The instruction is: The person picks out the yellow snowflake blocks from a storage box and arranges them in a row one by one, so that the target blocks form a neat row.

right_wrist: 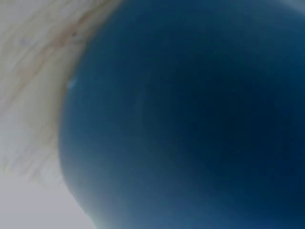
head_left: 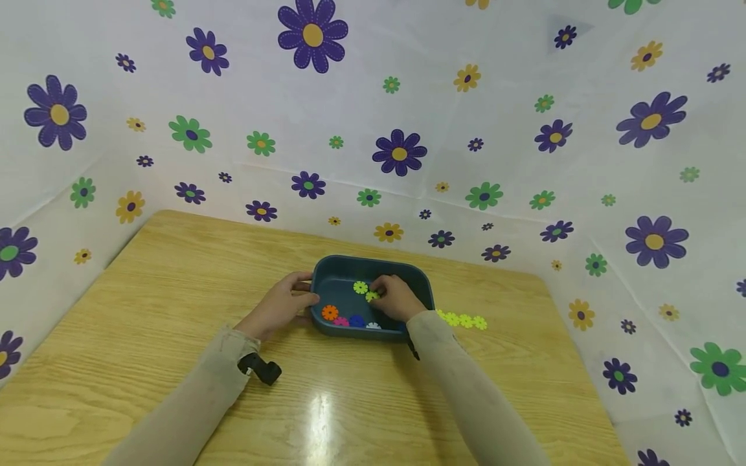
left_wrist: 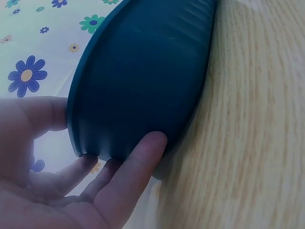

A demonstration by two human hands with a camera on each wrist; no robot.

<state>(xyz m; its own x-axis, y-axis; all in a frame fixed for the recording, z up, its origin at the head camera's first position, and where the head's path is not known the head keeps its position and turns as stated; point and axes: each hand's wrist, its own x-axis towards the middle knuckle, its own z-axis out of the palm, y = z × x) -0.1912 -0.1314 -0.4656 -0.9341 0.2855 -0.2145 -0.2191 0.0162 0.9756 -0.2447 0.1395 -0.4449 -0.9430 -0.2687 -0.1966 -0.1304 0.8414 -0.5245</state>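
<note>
My left hand point(head_left: 282, 305) holds the left end of a dark blue-green plastic tray point(head_left: 373, 261). In the left wrist view the thumb and fingers point(left_wrist: 136, 176) lie against the tray's end wall point(left_wrist: 138, 76) and rim. My right hand point(head_left: 397, 298) reaches inside the tray, fingers curled at a yellow-green notched disc point(head_left: 371, 296), which they partly cover. Beside it lies another yellow-green disc point(head_left: 360, 287). Along the near wall are an orange disc point(head_left: 330, 313), a pink disc point(head_left: 340, 321), a blue disc point(head_left: 357, 321) and a white disc point(head_left: 373, 326). The right wrist view shows only the blurred tray wall point(right_wrist: 190, 114).
A row of yellow-green discs point(head_left: 465, 320) lies on the wooden table point(head_left: 233, 414) right of the tray, partly hidden by the right forearm. A white flower-patterned sheet point(head_left: 350, 110) rises behind the table and at both sides.
</note>
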